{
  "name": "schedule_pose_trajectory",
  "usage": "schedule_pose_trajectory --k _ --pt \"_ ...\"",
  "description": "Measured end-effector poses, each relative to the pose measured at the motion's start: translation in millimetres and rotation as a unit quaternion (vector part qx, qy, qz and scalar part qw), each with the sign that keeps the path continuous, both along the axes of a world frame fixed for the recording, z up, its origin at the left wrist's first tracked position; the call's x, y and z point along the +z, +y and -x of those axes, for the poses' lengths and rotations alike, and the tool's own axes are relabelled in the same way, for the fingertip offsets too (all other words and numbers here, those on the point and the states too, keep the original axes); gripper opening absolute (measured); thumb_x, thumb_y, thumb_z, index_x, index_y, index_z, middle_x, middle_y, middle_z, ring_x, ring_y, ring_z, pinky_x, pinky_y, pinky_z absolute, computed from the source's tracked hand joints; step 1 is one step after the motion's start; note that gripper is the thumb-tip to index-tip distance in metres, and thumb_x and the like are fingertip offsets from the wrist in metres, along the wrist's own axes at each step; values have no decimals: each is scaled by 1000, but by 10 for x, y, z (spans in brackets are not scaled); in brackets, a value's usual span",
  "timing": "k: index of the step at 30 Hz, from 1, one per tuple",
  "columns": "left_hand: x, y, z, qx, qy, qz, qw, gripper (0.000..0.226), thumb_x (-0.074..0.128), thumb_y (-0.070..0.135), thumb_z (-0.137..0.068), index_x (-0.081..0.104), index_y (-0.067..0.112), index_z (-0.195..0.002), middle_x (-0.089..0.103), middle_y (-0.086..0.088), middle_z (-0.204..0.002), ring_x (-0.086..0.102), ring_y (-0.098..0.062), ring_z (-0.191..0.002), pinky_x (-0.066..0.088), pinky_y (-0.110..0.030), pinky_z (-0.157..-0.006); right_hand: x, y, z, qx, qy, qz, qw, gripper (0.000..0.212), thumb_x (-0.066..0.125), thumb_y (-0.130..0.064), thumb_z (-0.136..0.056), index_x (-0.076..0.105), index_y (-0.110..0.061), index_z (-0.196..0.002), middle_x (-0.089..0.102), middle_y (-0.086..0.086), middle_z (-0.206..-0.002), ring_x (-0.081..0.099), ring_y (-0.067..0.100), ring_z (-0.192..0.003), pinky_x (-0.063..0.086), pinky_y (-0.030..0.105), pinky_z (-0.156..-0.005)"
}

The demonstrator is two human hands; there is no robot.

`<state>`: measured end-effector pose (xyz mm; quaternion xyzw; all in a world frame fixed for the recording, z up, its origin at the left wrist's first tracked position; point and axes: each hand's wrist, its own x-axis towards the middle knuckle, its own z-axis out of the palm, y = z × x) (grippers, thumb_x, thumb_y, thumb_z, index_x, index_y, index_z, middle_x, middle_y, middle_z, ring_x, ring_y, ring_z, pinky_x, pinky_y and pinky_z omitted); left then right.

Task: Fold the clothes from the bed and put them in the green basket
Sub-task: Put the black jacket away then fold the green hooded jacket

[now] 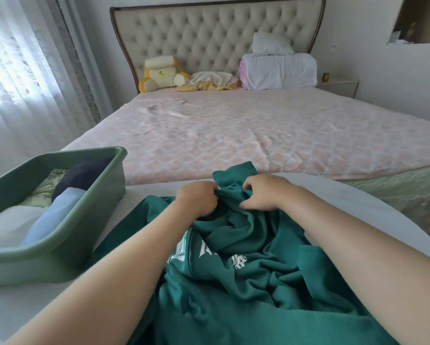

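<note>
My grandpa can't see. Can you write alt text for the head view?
The left hand and right hand grip a crumpled green sweatshirt on a table. A green basket of folded clothes sits left; a pink bed lies beyond.

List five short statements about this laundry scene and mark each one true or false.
1. Both the left hand and the right hand grip the green sweatshirt. True.
2. The green basket holds nothing. False: folded clothes lie in it.
3. The sweatshirt is neatly folded. False: it lies crumpled.
4. A stuffed toy sits against the headboard. True.
5. The basket stands right of the sweatshirt. False: it stands to its left.
</note>
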<state>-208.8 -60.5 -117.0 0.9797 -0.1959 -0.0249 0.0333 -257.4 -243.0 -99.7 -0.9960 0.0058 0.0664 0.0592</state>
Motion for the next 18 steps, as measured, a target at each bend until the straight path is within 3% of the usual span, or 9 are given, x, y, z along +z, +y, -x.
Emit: schedule_pose_trajectory --k 4,6,8,10,12,13,15,17,18 --pt "239 281 -398 100 4 178 979 27 34 12 -96 49 24 -115 59 -3 -90 56 -23 -76 42 -32 -59 118 39 -276 -19 73 -62 995 53 63 -62 -80 67 -12 -96 70 1 -89 65 21 -83 51 33 -69" --pt "362 313 -546 167 50 321 931 26 33 7 -97 50 15 -114 57 -7 -86 53 -25 -74 46 -35 -60 108 88 -408 -29 74 -118 990 39 64 -49 -83 69 -11 -89 72 1 -70 67 21 -72 48 30 -64" --pt "469 292 -666 250 99 487 831 28 32 9 -99 60 9 -95 59 -6 -67 51 -22 -65 50 -33 -68 58 154 -554 -60 26 -230 971 31 62 -36 -87 71 -7 -94 71 4 -65 65 22 -61 48 29 -60" --pt "579 255 -731 301 142 637 695 43 28 12 -100 63 15 -75 63 -3 -50 55 -23 -61 56 -36 -78 29 243 -685 -103 -34 -395 912 26 61 -28 -95 68 -5 -105 69 7 -71 63 21 -54 48 27 -52" --pt "657 258 -845 280 106 691 658 35 27 8 -97 56 26 -99 73 -6 -87 64 -27 -69 61 -41 -72 36 295 -817 -80 -83 -538 835 36 59 -21 -100 56 -9 -134 72 7 -103 73 19 -81 55 28 -66" --pt "677 274 -907 269 85 690 666 37 29 9 -97 49 32 -118 66 -7 -107 64 -27 -73 61 -40 -68 40 298 -863 -49 -89 -576 811 52 58 -16 -101 41 -13 -150 64 5 -130 68 18 -110 53 28 -83" --pt "668 359 -1012 274 49 604 746 64 43 20 -99 14 45 -150 50 -7 -136 61 -28 -94 57 -42 -78 0 285 -913 20 -70 -573 817 79 57 -5 -99 12 -23 -161 29 -1 -162 34 16 -147 38 31 -111" --pt "556 382 -1074 253 39 480 839 92 56 21 -95 -10 42 -154 33 -12 -155 56 -32 -112 53 -44 -88 -93 218 -910 54 -50 -477 876 78 54 4 -97 20 -27 -160 26 -5 -164 35 19 -147 38 33 -113" --pt "469 355 -1051 215 47 441 870 94 58 15 -94 -10 39 -155 39 -18 -150 59 -30 -101 54 -40 -80 -149 182 -888 51 -46 -408 910 70 50 5 -95 34 -28 -155 37 -8 -157 49 20 -136 45 32 -105"
